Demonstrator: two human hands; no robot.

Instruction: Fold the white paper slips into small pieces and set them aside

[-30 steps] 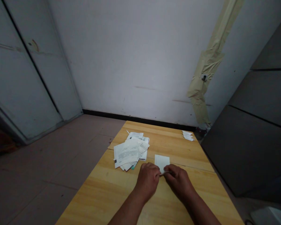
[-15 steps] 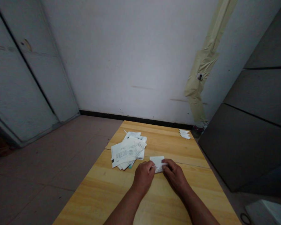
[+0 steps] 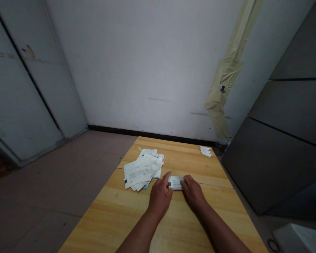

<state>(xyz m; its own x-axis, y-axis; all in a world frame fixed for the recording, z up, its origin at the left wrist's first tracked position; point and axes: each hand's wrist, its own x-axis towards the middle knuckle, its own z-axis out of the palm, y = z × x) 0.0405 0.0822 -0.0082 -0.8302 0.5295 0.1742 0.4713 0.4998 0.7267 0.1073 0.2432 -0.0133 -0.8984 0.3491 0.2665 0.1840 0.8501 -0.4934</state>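
A small folded paper sheet (image 3: 176, 183) with printed lines and a dark square at its left end lies on the wooden table. My left hand (image 3: 160, 193) holds its left end, thumb at the near edge and forefinger at the far edge. At the other end, my right hand (image 3: 193, 191) grips the paper with fingertips over its right edge. Left of my hands, several loose printed sheets (image 3: 139, 172) overlap in an untidy pile. Near the far right corner lie several small folded papers (image 3: 205, 151) in a staggered row.
The wooden table (image 3: 121, 218) reaches almost to the white wall (image 3: 137, 63). A dark grey cabinet or panel (image 3: 287, 147) stands along the right side. On the floor at lower right is a white box-like object (image 3: 300, 239). Brown tape (image 3: 221, 102) covers part of the wall.
The paper's upright flap has been folded down, so it is now a smaller, flat piece with print facing up. My left fingers have spread to its edges.
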